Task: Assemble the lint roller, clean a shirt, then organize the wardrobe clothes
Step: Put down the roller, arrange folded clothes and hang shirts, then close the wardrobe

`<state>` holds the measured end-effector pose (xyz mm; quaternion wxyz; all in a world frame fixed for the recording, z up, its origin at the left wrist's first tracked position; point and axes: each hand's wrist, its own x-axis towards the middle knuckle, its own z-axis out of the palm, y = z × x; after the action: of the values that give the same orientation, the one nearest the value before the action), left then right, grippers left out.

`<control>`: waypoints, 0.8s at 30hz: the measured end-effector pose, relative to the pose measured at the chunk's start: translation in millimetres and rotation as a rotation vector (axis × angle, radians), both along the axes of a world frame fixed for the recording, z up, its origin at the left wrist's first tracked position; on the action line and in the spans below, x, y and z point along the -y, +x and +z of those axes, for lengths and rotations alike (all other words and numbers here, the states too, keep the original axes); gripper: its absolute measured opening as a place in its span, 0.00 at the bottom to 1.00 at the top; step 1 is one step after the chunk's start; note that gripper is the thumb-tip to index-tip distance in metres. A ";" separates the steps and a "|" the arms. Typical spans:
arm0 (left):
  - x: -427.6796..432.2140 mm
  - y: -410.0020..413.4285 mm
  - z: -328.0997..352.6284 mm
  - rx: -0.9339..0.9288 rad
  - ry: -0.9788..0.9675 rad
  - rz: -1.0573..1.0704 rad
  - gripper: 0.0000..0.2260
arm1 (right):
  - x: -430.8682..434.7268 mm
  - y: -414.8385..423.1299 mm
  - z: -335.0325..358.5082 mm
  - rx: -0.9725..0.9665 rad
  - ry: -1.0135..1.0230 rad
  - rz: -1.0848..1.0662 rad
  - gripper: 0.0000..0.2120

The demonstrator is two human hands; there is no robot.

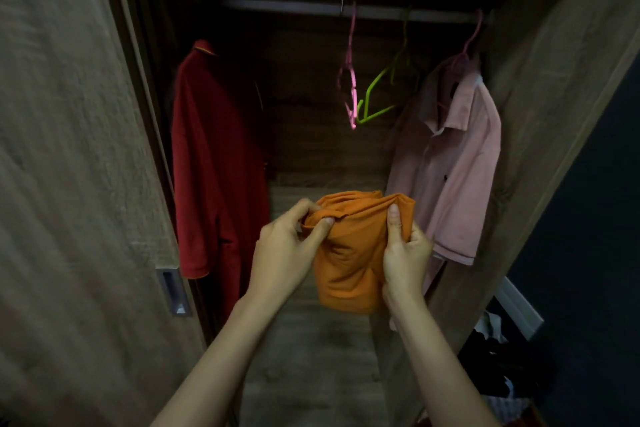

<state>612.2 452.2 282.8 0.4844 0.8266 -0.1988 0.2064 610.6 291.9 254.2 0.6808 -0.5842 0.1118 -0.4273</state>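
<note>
- Orange shirt (349, 253): matt knit cloth, soft and creased where it is bunched.
- Red shirt (214, 163): matt cloth with a fine weave.
- Pink shirt (453, 170): thin matt cloth, lightly rumpled.
- Wardrobe door (76, 163): wood-grain board, matt, with a rough-looking grain.
- Door handle (173, 291): recessed, smooth grey metal.
- Green hanger (375, 87) and pink hanger (351, 94): smooth plastic, slightly glossy.
- Rail (294, 7): smooth pale metal.

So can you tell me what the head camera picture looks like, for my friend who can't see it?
Two bare hands, the left hand and the right hand, hold a bunched-up orange cloth shirt in front of an open wooden wardrobe. Inside, a dark red polo shirt hangs on the left and a pale pink collared shirt on the right. Between them, an empty pink plastic hanger and an empty green plastic hanger hang from the rail.
</note>
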 end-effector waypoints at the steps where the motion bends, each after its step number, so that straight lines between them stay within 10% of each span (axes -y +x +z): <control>1: -0.2 3.7 1.0 0.016 0.034 0.018 0.08 | 0.8 0.0 -0.7 -0.002 0.000 0.001 0.14; 15: 8.3 32.8 25.5 -0.005 -0.322 -0.079 0.07 | 19.7 -9.9 -7.5 -0.041 -0.122 0.006 0.16; 24: 18.5 35.7 52.8 0.062 -0.104 -0.552 0.07 | 30.2 -1.7 -3.2 -0.129 -0.108 0.161 0.21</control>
<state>647.9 433.7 335.6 0.5578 0.7084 -0.4203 0.1020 608.9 261.7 251.0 0.6719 -0.6534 0.0851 -0.3382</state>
